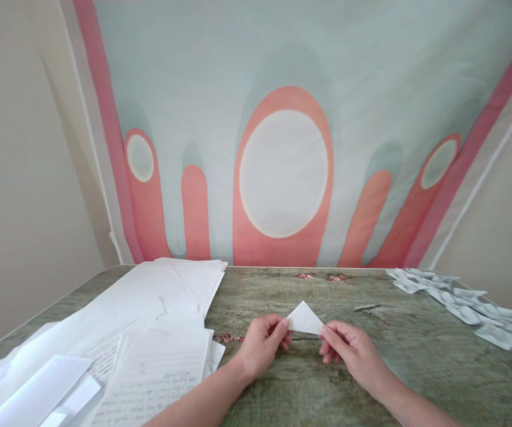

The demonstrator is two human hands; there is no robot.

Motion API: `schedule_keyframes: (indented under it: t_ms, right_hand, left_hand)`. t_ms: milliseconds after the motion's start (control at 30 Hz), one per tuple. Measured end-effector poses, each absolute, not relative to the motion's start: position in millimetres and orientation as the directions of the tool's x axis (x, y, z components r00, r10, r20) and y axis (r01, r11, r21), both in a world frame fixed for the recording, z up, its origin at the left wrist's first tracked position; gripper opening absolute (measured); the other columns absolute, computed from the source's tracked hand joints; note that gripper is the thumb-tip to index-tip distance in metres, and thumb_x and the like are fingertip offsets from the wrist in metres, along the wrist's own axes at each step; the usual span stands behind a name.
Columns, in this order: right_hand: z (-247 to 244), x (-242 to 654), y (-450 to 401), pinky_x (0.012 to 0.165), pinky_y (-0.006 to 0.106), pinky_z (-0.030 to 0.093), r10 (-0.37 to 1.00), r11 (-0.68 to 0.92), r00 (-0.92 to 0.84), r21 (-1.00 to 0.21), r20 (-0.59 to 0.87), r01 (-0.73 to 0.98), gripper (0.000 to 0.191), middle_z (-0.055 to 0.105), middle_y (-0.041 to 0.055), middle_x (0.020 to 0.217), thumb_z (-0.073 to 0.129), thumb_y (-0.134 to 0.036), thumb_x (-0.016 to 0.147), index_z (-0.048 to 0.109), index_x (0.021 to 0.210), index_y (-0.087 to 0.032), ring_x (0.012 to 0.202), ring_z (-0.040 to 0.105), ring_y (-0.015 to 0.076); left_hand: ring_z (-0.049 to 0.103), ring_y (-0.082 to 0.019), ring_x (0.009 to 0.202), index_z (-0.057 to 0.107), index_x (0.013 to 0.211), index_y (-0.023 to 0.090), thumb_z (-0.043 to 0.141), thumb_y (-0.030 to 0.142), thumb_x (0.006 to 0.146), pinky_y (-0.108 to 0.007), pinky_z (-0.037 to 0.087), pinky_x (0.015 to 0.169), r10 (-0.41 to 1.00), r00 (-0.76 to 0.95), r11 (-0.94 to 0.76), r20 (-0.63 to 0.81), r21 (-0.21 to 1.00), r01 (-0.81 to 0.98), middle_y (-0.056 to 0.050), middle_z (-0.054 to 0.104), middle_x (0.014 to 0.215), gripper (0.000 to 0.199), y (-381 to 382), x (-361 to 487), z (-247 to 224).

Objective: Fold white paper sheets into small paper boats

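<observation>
A small white folded paper triangle [304, 318] is held up over the middle of the table, its point facing away from me. My left hand [265, 343] pinches its left corner between thumb and fingers. The right corner is pinched by my right hand [347, 351], with the other fingers curled under. Both hands are close to the wood-patterned tabletop [291, 385]; whether they rest on it cannot be told.
Loose white sheets [149, 290] cover the table's left side, with written pages [158, 362] and folded strips [44, 388] nearer me. Several folded white paper pieces [473, 311] lie in a row along the right. A patterned cloth [211, 89] hangs behind the table.
</observation>
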State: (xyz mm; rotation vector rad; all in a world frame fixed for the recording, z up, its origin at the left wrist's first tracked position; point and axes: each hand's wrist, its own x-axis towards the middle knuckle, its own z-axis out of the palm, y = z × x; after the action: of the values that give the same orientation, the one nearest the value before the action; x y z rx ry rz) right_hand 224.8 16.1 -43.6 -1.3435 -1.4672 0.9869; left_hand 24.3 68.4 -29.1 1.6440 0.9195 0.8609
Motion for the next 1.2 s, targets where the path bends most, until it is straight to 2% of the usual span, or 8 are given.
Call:
schedule_keyframes:
  t_ms: [167, 367, 533, 733, 1033, 1200]
  right_hand:
    - [-44.9, 223.4, 18.0, 0.049, 0.023, 0.041, 0.998, 0.061, -0.003, -0.978, 0.062, 0.198, 0.04, 0.064, 0.0019, 0.062, 0.049, -0.055, 0.08, 0.057, 0.07, -0.017, 0.054, 0.06, 0.0146]
    - [-44.6, 223.8, 17.7, 0.047, 0.024, 0.041, 0.999, 0.035, 0.039, -0.999, 0.036, 0.037, 0.043, 0.066, 0.0061, 0.074, 0.042, -0.055, 0.085, 0.058, 0.079, -0.015, 0.055, 0.061, 0.0141]
    - [-42.4, 222.0, 17.4, 0.047, 0.023, 0.041, 0.998, 0.062, -0.004, -0.988, 0.063, 0.145, 0.042, 0.064, 0.0025, 0.068, 0.047, -0.057, 0.081, 0.057, 0.072, -0.017, 0.054, 0.06, 0.0134]
    - [-45.7, 222.7, 18.9, 0.048, 0.024, 0.042, 0.995, 0.073, 0.045, -0.962, 0.088, 0.262, 0.045, 0.059, -0.001, 0.058, 0.044, -0.062, 0.079, 0.054, 0.068, -0.019, 0.051, 0.058, 0.0136]
    - [-49.2, 222.9, 19.4, 0.047, 0.022, 0.042, 0.993, 0.101, 0.04, -0.98, 0.11, 0.173, 0.037, 0.063, 0.0028, 0.072, 0.046, -0.053, 0.083, 0.057, 0.08, -0.018, 0.057, 0.059, 0.0136]
    - [-47.3, 224.5, 18.3, 0.05, 0.023, 0.043, 0.991, 0.126, 0.001, -0.961, 0.13, 0.245, 0.035, 0.064, 0.0033, 0.071, 0.047, -0.049, 0.085, 0.059, 0.077, -0.017, 0.057, 0.059, 0.0134]
  left_hand:
    - [0.052, -0.014, 0.053, 0.055, 0.063, 0.015, 0.046, 0.054, 0.08, -0.023, 0.04, 0.054, 0.912, 0.397, -0.181, 0.102, 0.969, 0.168, -0.001, 0.059, 0.058, 0.043, 68.5, 25.1, -29.8]
    - [0.051, -0.013, 0.052, 0.055, 0.062, 0.015, 0.049, 0.051, 0.079, -0.023, 0.04, 0.054, 0.928, 0.358, -0.166, 0.107, 0.977, 0.136, -0.001, 0.058, 0.056, 0.04, 70.7, 25.1, -29.9]
    - [0.052, -0.014, 0.054, 0.055, 0.063, 0.015, 0.048, 0.052, 0.079, -0.023, 0.04, 0.055, 0.917, 0.383, -0.179, 0.112, 0.973, 0.144, -0.001, 0.059, 0.058, 0.041, 70.5, 24.7, -29.7]
    - [0.048, -0.013, 0.051, 0.059, 0.062, 0.014, 0.05, 0.051, 0.079, -0.022, 0.034, 0.052, 0.897, 0.427, -0.222, 0.11, 0.949, 0.222, -0.001, 0.056, 0.054, 0.042, 68.7, 23.8, -28.5]
    - [0.05, -0.012, 0.05, 0.057, 0.061, 0.014, 0.051, 0.049, 0.079, -0.022, 0.036, 0.051, 0.906, 0.407, -0.208, 0.118, 0.961, 0.184, -0.002, 0.059, 0.056, 0.04, 65.5, 24.3, -27.9]
    - [0.051, -0.013, 0.053, 0.059, 0.062, 0.014, 0.05, 0.05, 0.079, -0.022, 0.037, 0.053, 0.889, 0.441, -0.229, 0.123, 0.953, 0.196, -0.002, 0.059, 0.057, 0.041, 66.4, 23.3, -30.2]
